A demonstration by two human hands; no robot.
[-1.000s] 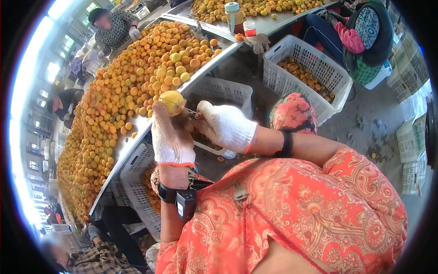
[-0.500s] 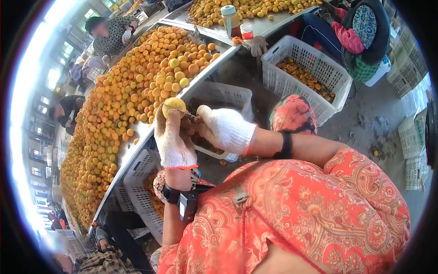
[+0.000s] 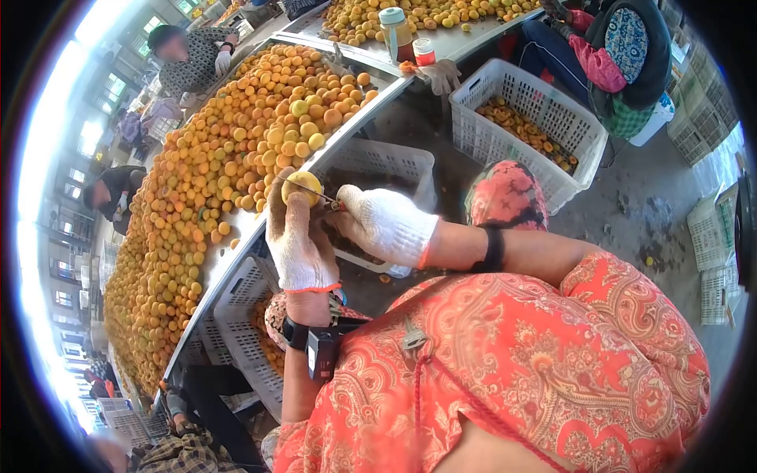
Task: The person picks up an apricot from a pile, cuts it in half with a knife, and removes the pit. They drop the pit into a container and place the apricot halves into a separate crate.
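Observation:
A yellow apricot (image 3: 302,189) sits in the fingertips of my left hand (image 3: 298,248), which wears a white knit glove. My right hand (image 3: 388,226), gloved the same way, grips a small knife (image 3: 330,203) by its handle. The thin blade lies across the face of the apricot, its tip towards the left thumb and fingers. Both hands are raised just off the metal table edge, above a white crate (image 3: 426,169) whose contents are mostly hidden by them.
Apricots (image 3: 213,158) are heaped on the metal table (image 3: 251,229) at left. A white crate of cut apricots (image 3: 527,130) stands at right, another crate (image 3: 240,315) below the table. A bottle (image 3: 397,35), a red jar (image 3: 423,52) and gloves (image 3: 441,76) are near the corner. Several people sit around.
The knife blade now reaches farther across the apricot, and more of it shows. My hands stay in nearly the same place; the whole view has shifted slightly.

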